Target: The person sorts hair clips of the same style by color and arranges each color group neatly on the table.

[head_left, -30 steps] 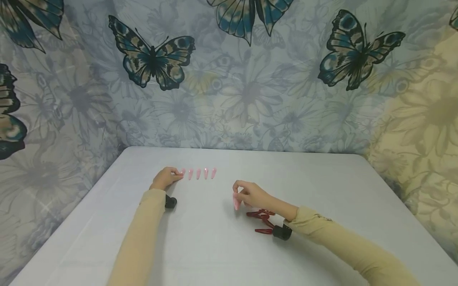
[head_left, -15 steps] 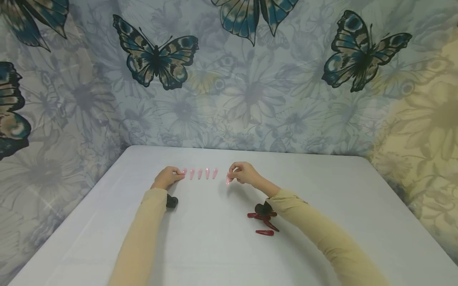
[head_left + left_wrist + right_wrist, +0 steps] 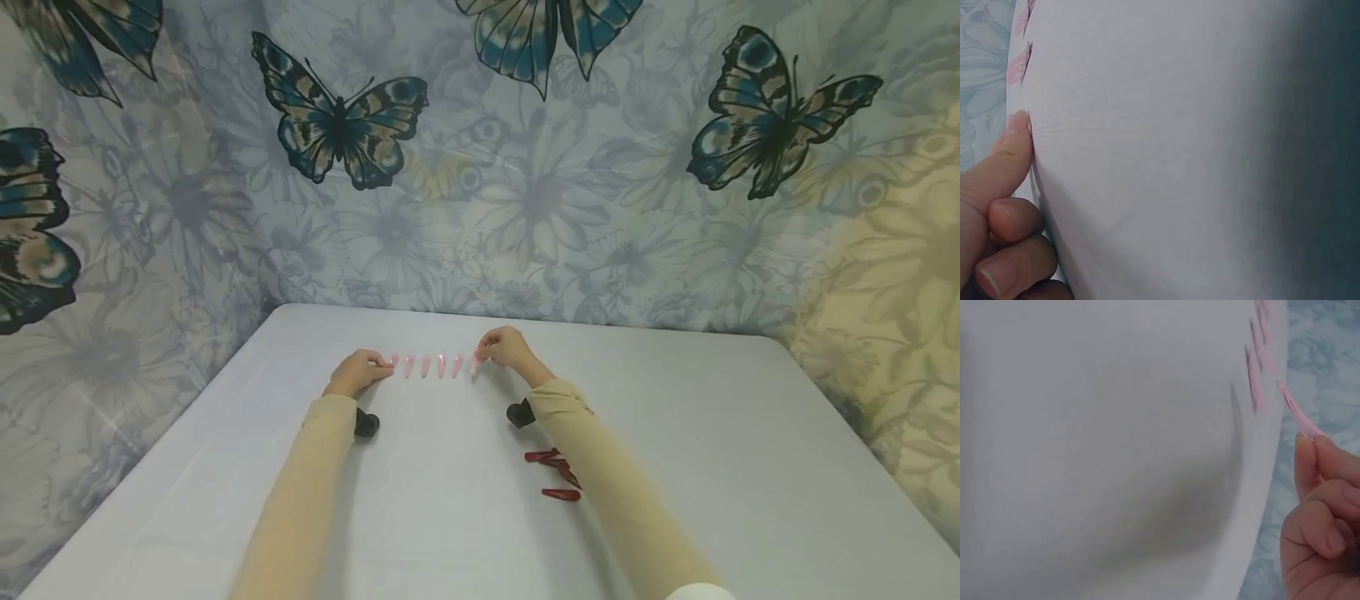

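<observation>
A row of several pink snap hair clips (image 3: 425, 366) lies across the far part of the white table. At its left end my left hand (image 3: 358, 372) pinches the leftmost pink hair clip (image 3: 393, 361) between thumb and forefinger; the left wrist view shows the thumb (image 3: 1016, 140) covering most of it. Beyond the row's right end my right hand (image 3: 506, 348) pinches another pink hair clip (image 3: 1297, 409) by one end, its other end pointing away from the fingers. In the right wrist view this clip appears raised off the table, with a shadow below.
Several dark red hair clips (image 3: 561, 494) lie in a loose group beside the right forearm, partly hidden by the sleeve. The white table (image 3: 450, 517) ends at a flowered, butterfly-patterned backdrop (image 3: 525, 208). Each wrist carries a black camera.
My right hand has carried its pink clip forward and left, from near the red clips to the row's right end. My left hand stays at the leftmost clip.
</observation>
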{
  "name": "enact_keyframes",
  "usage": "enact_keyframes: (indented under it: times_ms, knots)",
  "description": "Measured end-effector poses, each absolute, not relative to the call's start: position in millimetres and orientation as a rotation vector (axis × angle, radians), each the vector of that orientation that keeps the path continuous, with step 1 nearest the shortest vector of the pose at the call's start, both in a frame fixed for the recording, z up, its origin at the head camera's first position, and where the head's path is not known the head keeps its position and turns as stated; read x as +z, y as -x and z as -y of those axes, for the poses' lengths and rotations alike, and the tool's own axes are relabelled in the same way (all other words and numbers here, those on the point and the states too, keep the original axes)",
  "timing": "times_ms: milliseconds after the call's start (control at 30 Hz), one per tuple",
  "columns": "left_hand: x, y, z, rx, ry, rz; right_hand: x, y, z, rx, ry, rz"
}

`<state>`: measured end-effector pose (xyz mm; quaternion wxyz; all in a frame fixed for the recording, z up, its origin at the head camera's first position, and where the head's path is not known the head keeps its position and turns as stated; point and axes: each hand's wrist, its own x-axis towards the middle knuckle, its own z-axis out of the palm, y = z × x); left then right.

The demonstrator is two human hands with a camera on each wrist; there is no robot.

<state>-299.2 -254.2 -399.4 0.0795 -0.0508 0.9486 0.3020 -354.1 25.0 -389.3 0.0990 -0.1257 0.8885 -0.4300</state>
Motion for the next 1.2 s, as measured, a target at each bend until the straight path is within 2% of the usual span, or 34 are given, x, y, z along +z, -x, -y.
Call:
enact_keyframes:
  times_ms: [467,733,967,1100,1200]
  knots:
    - [-402.0,294.9,253.8,0.876,0.139,-2.861,-414.9,371.3,-23.3,-1.234,0.184,-2.554]
    - [-398.4,294.1,252.4,0.877,0.118,-2.885,-507.1,449.5,-24.6,-1.184,0.384,-2.681]
    - [-396.7,289.0,249.3,0.895,0.118,-2.861,-515.2,448.3,-20.1,-1.061,0.362,-2.779]
    - [-397.4,290.7,249.0,0.891,0.132,-2.882,-545.1,476.3,-21.3,-1.061,0.267,-2.815]
    - [-399.6,293.3,250.8,0.887,0.145,-2.897,-582.7,508.5,-24.0,-1.157,0.302,-2.853]
